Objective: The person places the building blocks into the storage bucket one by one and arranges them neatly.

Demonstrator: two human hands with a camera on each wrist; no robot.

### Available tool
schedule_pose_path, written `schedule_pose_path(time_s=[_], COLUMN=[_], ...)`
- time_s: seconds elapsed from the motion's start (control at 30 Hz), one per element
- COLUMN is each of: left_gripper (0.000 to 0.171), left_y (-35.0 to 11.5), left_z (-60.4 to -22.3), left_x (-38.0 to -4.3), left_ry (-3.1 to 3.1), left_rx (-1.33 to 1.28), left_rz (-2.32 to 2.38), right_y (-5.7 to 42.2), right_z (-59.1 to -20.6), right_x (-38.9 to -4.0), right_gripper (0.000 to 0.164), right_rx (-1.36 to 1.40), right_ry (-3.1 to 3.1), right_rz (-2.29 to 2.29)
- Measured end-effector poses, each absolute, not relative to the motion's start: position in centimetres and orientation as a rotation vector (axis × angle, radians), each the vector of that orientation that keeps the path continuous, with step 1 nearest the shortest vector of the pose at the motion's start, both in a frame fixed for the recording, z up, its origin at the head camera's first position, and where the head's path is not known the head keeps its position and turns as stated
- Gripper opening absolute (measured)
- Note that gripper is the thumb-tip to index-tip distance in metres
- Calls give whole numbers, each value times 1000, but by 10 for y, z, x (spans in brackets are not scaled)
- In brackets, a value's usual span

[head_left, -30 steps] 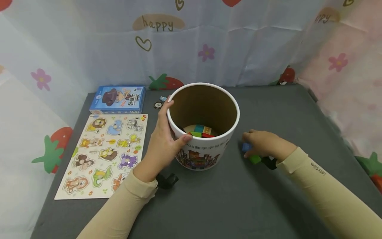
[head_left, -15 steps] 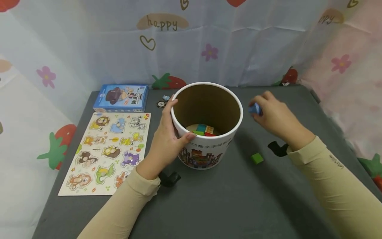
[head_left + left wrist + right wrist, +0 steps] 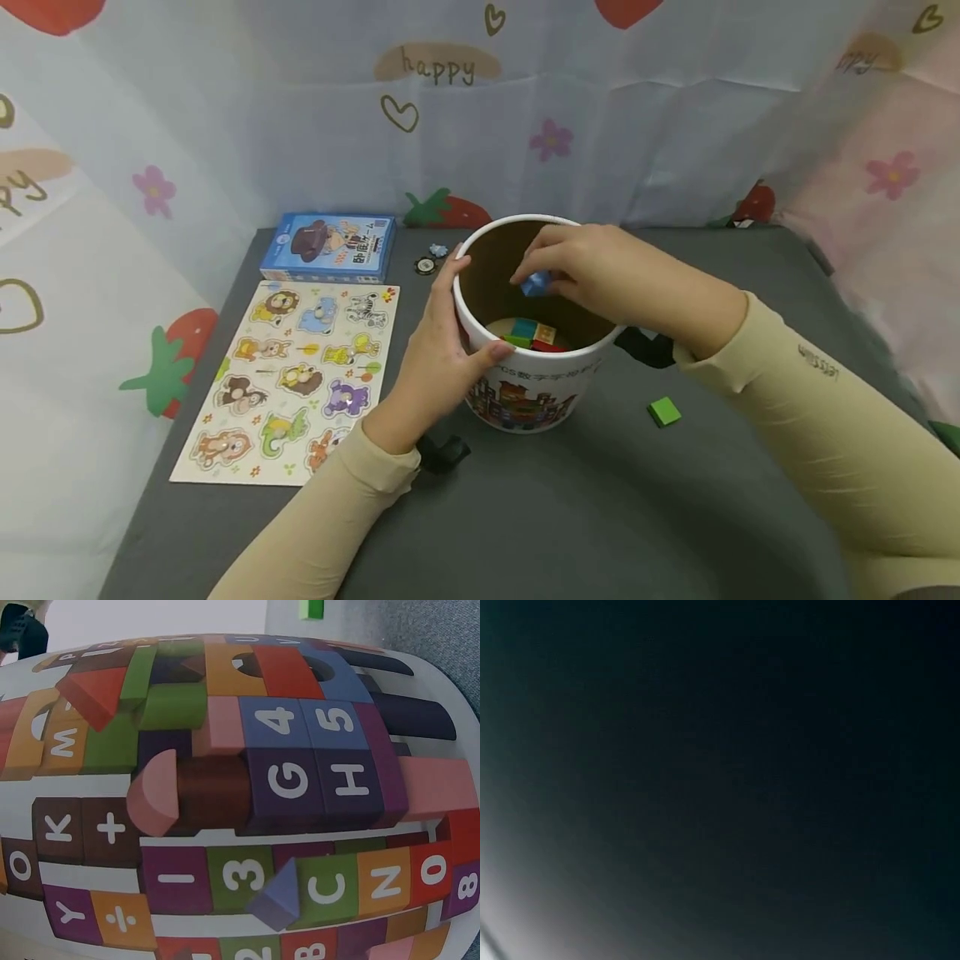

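My left hand holds the near left side of a white round bucket, its thumb on the rim. The bucket's wall, printed with letter and number blocks, fills the left wrist view. My right hand reaches over the bucket's right rim and pinches a blue block inside the opening, above the bottom. Several coloured blocks lie on the bucket's floor. A green block lies on the table right of the bucket. The right wrist view is almost wholly dark.
On the left lies an animal puzzle board, with a blue game box behind it. A dark round chip and a small light-blue piece sit behind my left hand. A printed curtain hangs behind the grey table.
My right hand has picked the blue block off the table and carried it up and left into the bucket's opening. The green block stayed on the table. My left hand keeps its hold.
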State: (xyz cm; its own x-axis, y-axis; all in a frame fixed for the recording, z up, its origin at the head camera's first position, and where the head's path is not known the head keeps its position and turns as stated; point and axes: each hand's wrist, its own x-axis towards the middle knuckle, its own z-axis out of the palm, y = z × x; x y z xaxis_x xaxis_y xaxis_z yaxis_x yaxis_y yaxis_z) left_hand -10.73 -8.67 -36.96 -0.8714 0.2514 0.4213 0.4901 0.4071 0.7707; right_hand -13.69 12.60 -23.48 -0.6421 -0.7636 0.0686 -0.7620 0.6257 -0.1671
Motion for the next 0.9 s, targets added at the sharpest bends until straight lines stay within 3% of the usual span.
schedule_pose_path(time_s=[0.2,0.37,0.47,0.53,0.63,0.8,0.9], left_gripper=[101,103,103,102,102,101,102], left_y=[-87,-86,-85,-84,-83,-81,-81], left_z=[-368,-365,-366,-368,-370,-371,-373], left_x=[-107,-108,-109,-108,-108,-108,-108], left_ry=[-2394,-2370,-2363,-2367,-2380,-2377,-2370], left_rx=[-639,-653,-655,-660,-658,-659,-665], left_rz=[-1414,-1424,-1432,-1436,-1442,-1440,-1436], right_y=[126,155,181,202,236,269,274], right_z=[-238,-241,-246,-256,-285,-352,-384], right_x=[-142,-135,-125,-118,-107,-86,-75], right_gripper=[39,22,11,12,21,49,49], right_rx=[-1311,-1263,-1001,-776,-567,-577,-606], right_ry=[2680,2978,3145,3177,3088,2763,2704], right_rz=[-163,-411,-570,-572,-374,-141,-226])
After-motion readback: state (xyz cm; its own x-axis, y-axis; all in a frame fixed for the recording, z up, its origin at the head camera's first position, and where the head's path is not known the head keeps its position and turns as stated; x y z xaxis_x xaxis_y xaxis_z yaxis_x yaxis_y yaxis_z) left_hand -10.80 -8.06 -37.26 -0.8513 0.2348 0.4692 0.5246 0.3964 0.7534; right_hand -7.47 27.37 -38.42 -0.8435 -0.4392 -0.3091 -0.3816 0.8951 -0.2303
